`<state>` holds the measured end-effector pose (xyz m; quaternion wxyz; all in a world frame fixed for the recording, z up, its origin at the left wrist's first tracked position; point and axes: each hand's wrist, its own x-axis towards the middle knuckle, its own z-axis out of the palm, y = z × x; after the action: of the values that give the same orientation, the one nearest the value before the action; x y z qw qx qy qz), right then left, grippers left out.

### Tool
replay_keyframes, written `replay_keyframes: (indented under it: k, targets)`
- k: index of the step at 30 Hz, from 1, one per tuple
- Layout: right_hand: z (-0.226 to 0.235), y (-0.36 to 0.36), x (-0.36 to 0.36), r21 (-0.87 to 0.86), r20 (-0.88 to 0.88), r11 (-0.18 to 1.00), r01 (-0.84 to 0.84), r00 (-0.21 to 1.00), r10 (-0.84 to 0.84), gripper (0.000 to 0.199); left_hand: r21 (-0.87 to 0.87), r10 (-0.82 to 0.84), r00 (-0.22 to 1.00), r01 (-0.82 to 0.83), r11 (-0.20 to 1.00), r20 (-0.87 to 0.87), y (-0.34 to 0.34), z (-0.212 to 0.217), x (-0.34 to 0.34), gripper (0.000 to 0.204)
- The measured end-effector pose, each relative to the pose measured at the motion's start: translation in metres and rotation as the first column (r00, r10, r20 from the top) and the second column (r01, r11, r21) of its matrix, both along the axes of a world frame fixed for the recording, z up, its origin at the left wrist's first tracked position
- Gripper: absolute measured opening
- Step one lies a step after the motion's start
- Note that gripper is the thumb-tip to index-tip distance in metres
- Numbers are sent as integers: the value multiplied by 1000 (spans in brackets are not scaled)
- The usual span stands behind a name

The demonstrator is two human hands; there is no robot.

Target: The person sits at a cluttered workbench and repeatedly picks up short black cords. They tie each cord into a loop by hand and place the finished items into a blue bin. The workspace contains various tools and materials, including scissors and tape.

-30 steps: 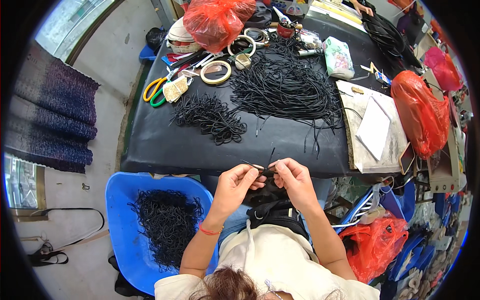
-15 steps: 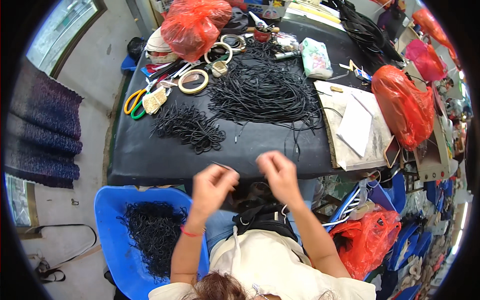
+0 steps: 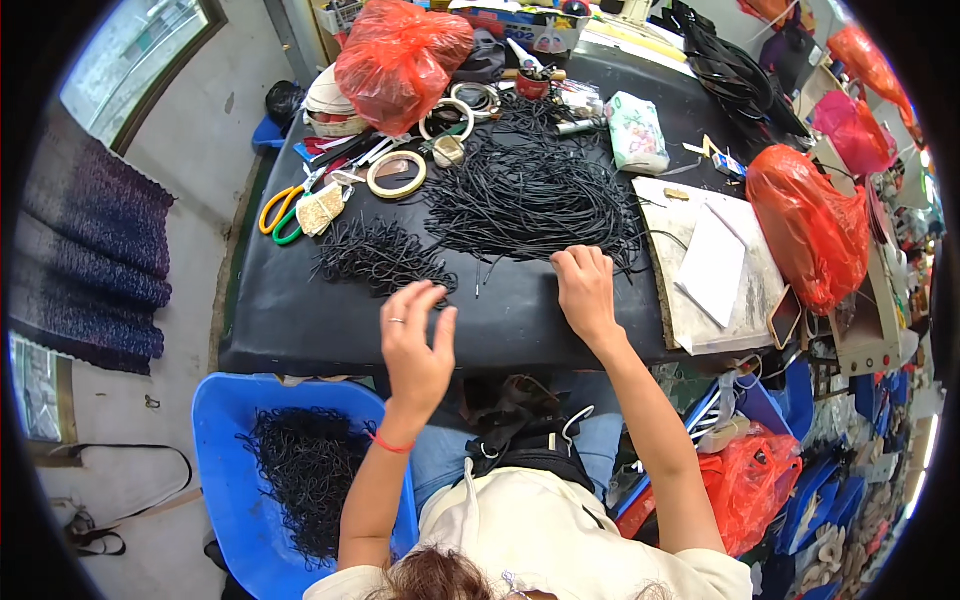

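My left hand (image 3: 415,345) reaches over the near part of the black table with its fingers spread, and I see nothing held in it. Its fingertips are at the near edge of a small tangled pile of black cords (image 3: 370,255). To the right, my right hand (image 3: 588,295) has its fingers drawn together at the near edge of a large bundle of long black cords (image 3: 530,200). What those fingers pinch, if anything, is hidden. A few cord ends with light tips stick out toward me between the hands.
A blue tub (image 3: 215,450) of black cords stands below the table's left front. Scissors (image 3: 283,210), tape rolls (image 3: 397,175) and a red bag (image 3: 400,60) lie at the back left. On the right are a board (image 3: 655,240) with a white pad (image 3: 712,265), a phone (image 3: 785,318) and another red bag (image 3: 805,230).
Both hands have moved forward from the table's front edge, the left to the small pile and the right to the large bundle. The left fingers have opened from a pinch.
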<state>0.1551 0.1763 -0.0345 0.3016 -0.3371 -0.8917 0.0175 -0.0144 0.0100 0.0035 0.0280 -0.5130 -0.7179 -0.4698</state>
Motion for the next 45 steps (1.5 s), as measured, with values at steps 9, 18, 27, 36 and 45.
replay_keyframes:
  k: [9,18,27,36,45]
  targets:
    - [47,-68,0,-52,-134,915,-399,911,390,24,-152,-293,936,324,934,196,4,11,27,18]
    - [61,-64,-3,-200,-396,950,-242,907,147,14,-18,-157,397,404,914,904,-25,4,4,16]
    - [51,-105,-35,-412,-498,844,-344,860,108,12,174,-173,-21,220,960,985,-13,-6,16,16]
    - [49,-105,-27,-544,-478,758,-361,875,74,19,301,-302,11,55,952,953,-8,-7,25,10]
    - [55,-102,-26,-205,-321,912,-355,905,280,17,190,-153,-121,427,884,981,-17,-8,2,14]
